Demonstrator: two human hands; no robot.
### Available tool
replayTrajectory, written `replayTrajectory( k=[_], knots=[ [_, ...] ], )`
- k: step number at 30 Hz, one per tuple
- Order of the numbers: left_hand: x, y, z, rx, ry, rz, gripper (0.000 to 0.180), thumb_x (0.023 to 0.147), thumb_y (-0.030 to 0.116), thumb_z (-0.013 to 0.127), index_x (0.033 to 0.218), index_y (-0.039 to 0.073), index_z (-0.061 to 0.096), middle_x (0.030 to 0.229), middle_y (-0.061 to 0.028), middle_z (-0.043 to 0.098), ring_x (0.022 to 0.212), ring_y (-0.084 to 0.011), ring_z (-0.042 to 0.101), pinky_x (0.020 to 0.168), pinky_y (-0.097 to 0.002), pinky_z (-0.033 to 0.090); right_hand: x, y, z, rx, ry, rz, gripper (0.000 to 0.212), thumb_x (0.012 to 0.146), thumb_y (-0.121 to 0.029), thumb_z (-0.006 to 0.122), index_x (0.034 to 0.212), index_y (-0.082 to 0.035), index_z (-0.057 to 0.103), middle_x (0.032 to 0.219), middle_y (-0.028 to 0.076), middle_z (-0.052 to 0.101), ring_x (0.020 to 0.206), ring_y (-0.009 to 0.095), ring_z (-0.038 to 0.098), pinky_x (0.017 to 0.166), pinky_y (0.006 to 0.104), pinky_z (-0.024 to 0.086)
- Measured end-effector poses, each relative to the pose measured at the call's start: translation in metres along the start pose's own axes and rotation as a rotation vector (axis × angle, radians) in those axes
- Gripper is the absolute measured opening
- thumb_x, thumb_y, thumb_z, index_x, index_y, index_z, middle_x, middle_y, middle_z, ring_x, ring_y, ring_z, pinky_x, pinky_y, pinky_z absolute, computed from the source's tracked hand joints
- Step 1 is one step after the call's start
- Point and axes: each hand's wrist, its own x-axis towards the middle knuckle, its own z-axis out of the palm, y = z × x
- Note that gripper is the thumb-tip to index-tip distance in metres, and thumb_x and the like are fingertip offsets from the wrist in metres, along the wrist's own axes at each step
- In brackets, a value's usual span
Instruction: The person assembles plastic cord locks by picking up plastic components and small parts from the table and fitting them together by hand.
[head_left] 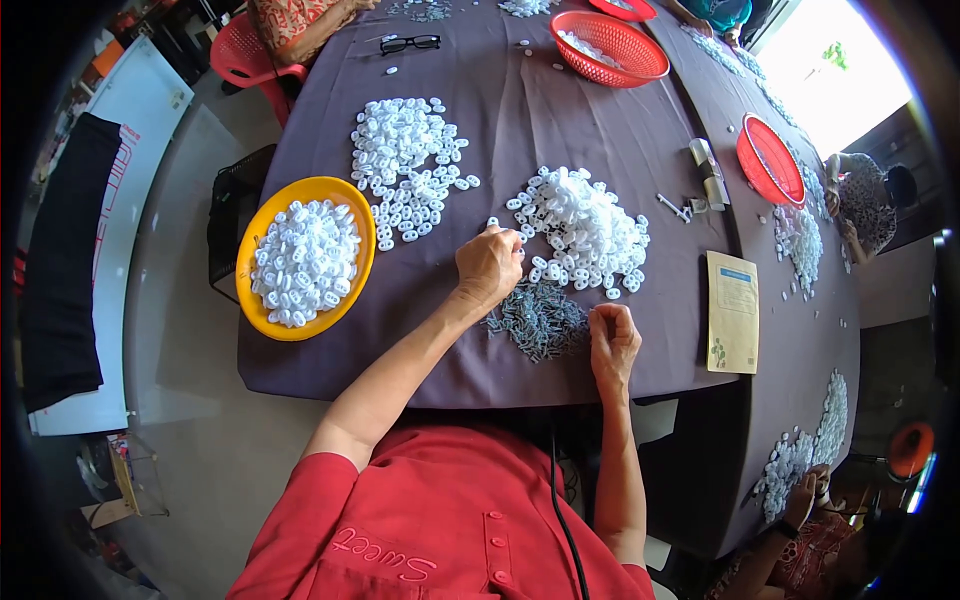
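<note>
My left hand [489, 266] is closed in a pinch on a small white oval plastic piece [493, 222], which shows at its fingertips. Just right of it spreads a heap of the same white two-holed pieces [585, 225]. Below that heap lies a pile of small grey screw-like pins [540, 320], between my two hands. My right hand [614, 342] is curled shut at the right edge of the pins; whatever its fingers hold is hidden.
A yellow basket [365, 235] full of white pieces stands at the left, beside another spread of pieces [400, 150]. A paper packet [733, 312] lies right. Red baskets [640, 68] and eyeglasses [410, 44] are farther off. Other people work around the table [480, 120].
</note>
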Motion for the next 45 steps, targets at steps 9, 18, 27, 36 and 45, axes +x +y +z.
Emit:
replayTrajectory(
  k=[9,18,27,36,45],
  knots=[
    [-0.025,0.012,-0.025,-0.575,-0.116,0.117,0.006,0.076,0.001,0.060,0.078,0.002,0.054,0.069,-0.0034,0.057,0.061,-0.0120,0.056,0.054,-0.0245,0.045,0.000,-0.006,-0.002,0.194,-0.039,0.116,0.005,0.082,-0.006,0.058,0.081,-0.003,0.055,0.065,-0.003,0.051,0.056,0.004,0.045,0.051,0.0183,0.038],
    [-0.075,0.031,-0.041,-1.055,-0.305,-0.182,0.010,0.082,0.003,0.058,0.091,0.001,0.062,0.072,0.0002,0.060,0.061,-0.0033,0.053,0.052,-0.0188,0.046,-0.023,-0.068,0.038,0.651,-0.213,0.140,0.003,0.084,0.001,0.053,0.087,-0.001,0.053,0.080,0.002,0.056,0.069,0.007,0.054,0.060,0.0199,0.047],
    [-0.088,0.030,-0.043,-1.235,-0.172,-0.362,0.011,0.081,0.005,0.060,0.091,0.000,0.062,0.074,-0.0033,0.062,0.061,-0.0060,0.056,0.051,-0.0195,0.046,-0.033,-0.068,0.044,0.807,-0.201,0.249,0.002,0.086,0.000,0.050,0.088,0.000,0.051,0.077,0.005,0.058,0.066,0.012,0.059,0.061,0.0247,0.051],
    [-0.094,0.036,-0.054,-1.146,-0.128,-0.331,0.008,0.081,0.007,0.061,0.086,0.001,0.063,0.067,-0.0006,0.061,0.057,-0.0044,0.053,0.050,-0.0182,0.043,-0.029,-0.078,0.039,0.818,-0.311,0.264,0.003,0.087,0.000,0.048,0.087,0.001,0.051,0.078,0.008,0.059,0.067,0.015,0.062,0.061,0.0252,0.052],
    [-0.094,0.034,-0.057,-1.070,-0.116,-0.261,0.007,0.081,0.005,0.060,0.085,0.001,0.063,0.066,0.0009,0.059,0.055,-0.0036,0.051,0.048,-0.0178,0.042,-0.025,-0.079,0.035,0.739,-0.413,0.255,0.004,0.086,0.004,0.047,0.085,0.001,0.050,0.080,0.008,0.060,0.069,0.017,0.063,0.062,0.0266,0.053]
  ],
)
